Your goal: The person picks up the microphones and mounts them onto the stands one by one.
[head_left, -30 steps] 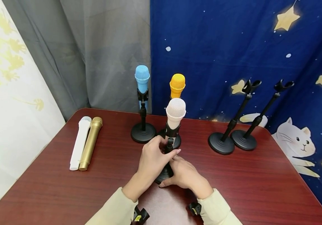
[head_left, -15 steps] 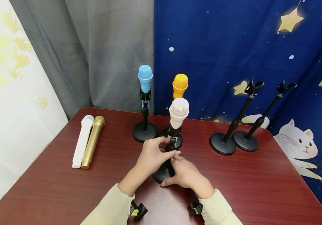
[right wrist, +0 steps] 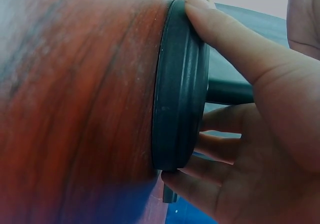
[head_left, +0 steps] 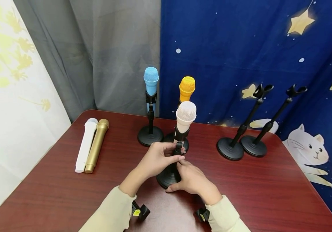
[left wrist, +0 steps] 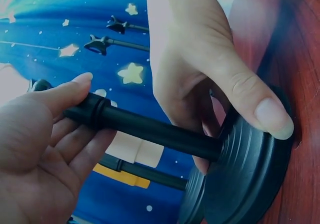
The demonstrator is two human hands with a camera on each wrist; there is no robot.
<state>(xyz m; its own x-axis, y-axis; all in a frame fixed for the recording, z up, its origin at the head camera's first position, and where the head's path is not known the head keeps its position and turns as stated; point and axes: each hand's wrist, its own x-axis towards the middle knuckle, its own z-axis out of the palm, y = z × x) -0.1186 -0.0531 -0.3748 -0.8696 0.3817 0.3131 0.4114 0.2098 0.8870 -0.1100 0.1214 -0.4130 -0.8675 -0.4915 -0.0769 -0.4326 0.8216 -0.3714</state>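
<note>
A pale pink microphone [head_left: 186, 112] sits upright in the clip of a black desktop microphone stand [head_left: 166, 177] at the table's middle. My left hand [head_left: 157, 161] holds the stand's pole just below the clip joint, thumb on the near side and fingers behind. Lower down, my right hand [head_left: 193, 180] grips the round base, its thumb [right wrist: 230, 39] over the near rim and its fingers spread round the other side. In the right wrist view the base's underside lies along the tabletop. Behind stand a blue microphone [head_left: 151, 79] and a yellow microphone [head_left: 187, 87], each in a stand.
A white microphone [head_left: 85, 146] and a gold microphone [head_left: 97, 146] lie side by side on the left of the red-brown table [head_left: 53, 183]. Two stands with bare clips, a nearer one [head_left: 230, 148] and a farther one [head_left: 253, 146], stand at the back right. Curtains hang behind.
The held stand's base has shifted slightly left between my hands, and my left forearm has swung a little left. Both hands keep their hold. The head view has turned slightly.
</note>
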